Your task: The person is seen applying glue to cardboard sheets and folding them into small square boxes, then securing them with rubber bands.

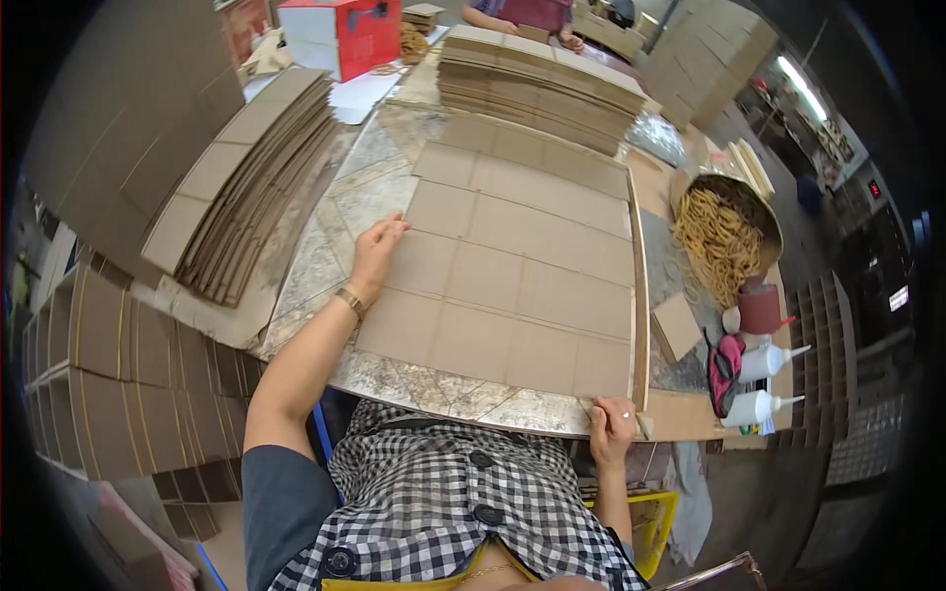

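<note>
Several brown cardboard strips (pixel 537 286), scored into panels, lie flat side by side on the marble-patterned tabletop (pixel 340 212). My left hand (pixel 378 254), a band at its wrist, is at their left edge, its fingers pressed together against one strip. A thin wooden rail (pixel 641 295) runs along their right side. At the near right corner, my right hand (pixel 613 428) is closed with bent fingers over the table edge, close to the rail's end. What its fingers grip, if anything, is hidden.
Cardboard stacks stand at the left (pixel 236 187) and far side (pixel 537 89). On the right are a tub of tan elastic bands (pixel 724 236), a small wooden block (pixel 676 327), and white squeeze bottles (pixel 757 406). Beyond the far stack, another person's hands (pixel 570 41) are visible.
</note>
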### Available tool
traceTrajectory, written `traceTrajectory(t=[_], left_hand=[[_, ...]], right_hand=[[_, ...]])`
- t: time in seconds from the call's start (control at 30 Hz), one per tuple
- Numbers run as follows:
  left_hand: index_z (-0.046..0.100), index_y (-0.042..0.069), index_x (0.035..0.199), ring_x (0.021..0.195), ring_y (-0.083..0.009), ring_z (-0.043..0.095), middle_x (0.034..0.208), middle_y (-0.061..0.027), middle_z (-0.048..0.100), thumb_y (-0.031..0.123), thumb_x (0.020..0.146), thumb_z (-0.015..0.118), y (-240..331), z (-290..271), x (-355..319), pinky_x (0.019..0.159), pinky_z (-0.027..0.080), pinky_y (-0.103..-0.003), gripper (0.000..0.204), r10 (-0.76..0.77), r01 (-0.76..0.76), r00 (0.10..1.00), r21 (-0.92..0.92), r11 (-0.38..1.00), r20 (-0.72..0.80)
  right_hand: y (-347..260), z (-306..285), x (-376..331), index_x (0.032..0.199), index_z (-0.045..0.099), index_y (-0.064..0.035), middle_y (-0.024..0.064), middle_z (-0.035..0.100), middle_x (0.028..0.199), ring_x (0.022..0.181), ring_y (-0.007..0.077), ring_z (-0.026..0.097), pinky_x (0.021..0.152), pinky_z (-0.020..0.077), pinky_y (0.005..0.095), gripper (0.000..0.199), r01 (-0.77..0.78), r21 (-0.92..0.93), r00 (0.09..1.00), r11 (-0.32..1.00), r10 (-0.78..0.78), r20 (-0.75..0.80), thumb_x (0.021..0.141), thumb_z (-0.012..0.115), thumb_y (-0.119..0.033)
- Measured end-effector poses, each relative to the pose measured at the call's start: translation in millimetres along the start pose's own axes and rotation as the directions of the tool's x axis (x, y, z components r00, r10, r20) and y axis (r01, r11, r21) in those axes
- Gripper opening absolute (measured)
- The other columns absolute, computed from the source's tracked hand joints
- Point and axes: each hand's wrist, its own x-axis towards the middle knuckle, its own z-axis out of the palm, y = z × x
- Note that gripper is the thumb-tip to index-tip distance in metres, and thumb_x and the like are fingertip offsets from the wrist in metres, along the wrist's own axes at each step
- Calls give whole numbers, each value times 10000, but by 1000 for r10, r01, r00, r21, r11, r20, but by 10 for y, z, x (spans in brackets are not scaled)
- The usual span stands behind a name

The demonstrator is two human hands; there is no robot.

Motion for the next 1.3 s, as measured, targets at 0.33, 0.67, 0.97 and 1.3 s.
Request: traceTrajectory(t=[0.33,0.67,0.97,1.3], left_hand=[[628,-43,1018,1189,-188,488,1296,-144,529,188,923,539,42,30,45,1037,343,-297,265,-125,144,989,-268,953,85],[602,-5,1092,1086,-160,543,1140,-83,610,259,917,563,-184,-19,1148,1013,369,-313,320,-56,36,993,-176,984,-108],[576,-22,1037,1058,-194,556,1105,-112,603,177,902,526,-321,253,1346,998,394,-334,246,-103,96,995,-285,954,-9],[600,-4,974,1008,-168,558,1033,-82,614,169,887,545,-176,343,1292,965,405,-308,202,-137,135,990,-310,941,16]], right_hand=[[-233,-1,190,933,656,-55,68,606,945,888,264,543,835,370,405,292,88,-200,996,976,-79,50,706,749,-214],[-21,89,189,966,671,-80,52,589,1006,973,256,523,893,340,413,340,-127,-235,991,964,131,-1,696,759,-267],[-46,52,227,979,651,-53,81,597,977,962,275,543,899,360,452,403,-85,-192,996,978,91,21,671,765,-286],[-54,72,160,844,622,-26,102,604,788,790,287,569,796,382,416,223,-6,-134,996,991,-5,-86,738,671,-217]])
